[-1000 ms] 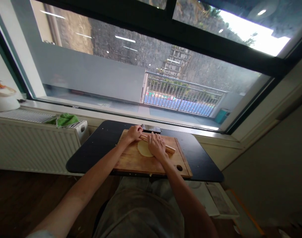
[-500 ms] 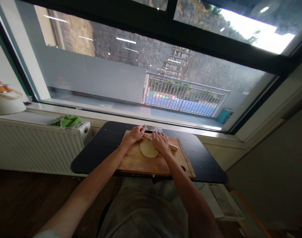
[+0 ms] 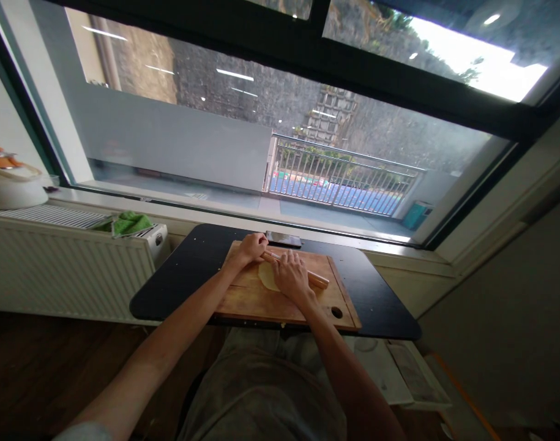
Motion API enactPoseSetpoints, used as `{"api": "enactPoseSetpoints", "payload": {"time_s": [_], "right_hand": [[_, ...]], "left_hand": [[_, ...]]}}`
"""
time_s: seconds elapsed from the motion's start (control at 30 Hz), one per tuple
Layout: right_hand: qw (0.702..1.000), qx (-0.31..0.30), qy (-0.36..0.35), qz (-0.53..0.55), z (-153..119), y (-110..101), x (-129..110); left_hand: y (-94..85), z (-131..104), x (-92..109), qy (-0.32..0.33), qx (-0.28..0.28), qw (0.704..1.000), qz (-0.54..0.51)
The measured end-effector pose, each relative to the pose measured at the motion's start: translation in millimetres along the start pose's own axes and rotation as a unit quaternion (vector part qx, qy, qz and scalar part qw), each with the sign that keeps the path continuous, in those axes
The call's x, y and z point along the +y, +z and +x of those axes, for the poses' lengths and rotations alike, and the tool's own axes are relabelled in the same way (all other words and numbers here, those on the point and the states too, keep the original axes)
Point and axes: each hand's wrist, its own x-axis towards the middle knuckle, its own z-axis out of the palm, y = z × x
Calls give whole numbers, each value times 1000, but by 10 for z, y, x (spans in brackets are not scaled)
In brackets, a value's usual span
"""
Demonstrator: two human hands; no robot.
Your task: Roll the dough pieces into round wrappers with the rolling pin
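Observation:
A wooden rolling pin lies slantwise across a thin pale round of dough on a wooden cutting board. My left hand is closed at the far left end of the pin, its fingertips partly hidden. Over the pin's middle lies my right hand, fingers bent across the wood and palm towards me. That hand covers the right part of the dough. The pin's right end sticks out past the right hand.
The board rests on a black table against the window sill. A phone lies behind the board. To the left stand a radiator with a green cloth on it and a white container.
My right hand has come nearer to me and slightly left, swinging the pin's right end towards me. More of the dough is covered now. My left hand has barely moved.

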Motion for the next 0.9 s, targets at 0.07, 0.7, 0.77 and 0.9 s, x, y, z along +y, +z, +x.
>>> {"api": "enactPoseSetpoints", "payload": {"time_s": [0.07, 0.7, 0.77, 0.9], "right_hand": [[1000, -23, 4, 4, 108, -41, 67], [1000, -4, 1, 10, -169, -185, -127], [1000, 16, -1, 4, -218, -158, -160], [1000, 3, -1, 8, -143, -128, -149]], "left_hand": [[-2, 1, 1, 3, -4, 1000, 4], [-26, 4, 6, -22, -2, 1000, -13], [-28, 10, -2, -27, 0, 1000, -11], [-32, 11, -11, -28, 2, 1000, -9]]}}
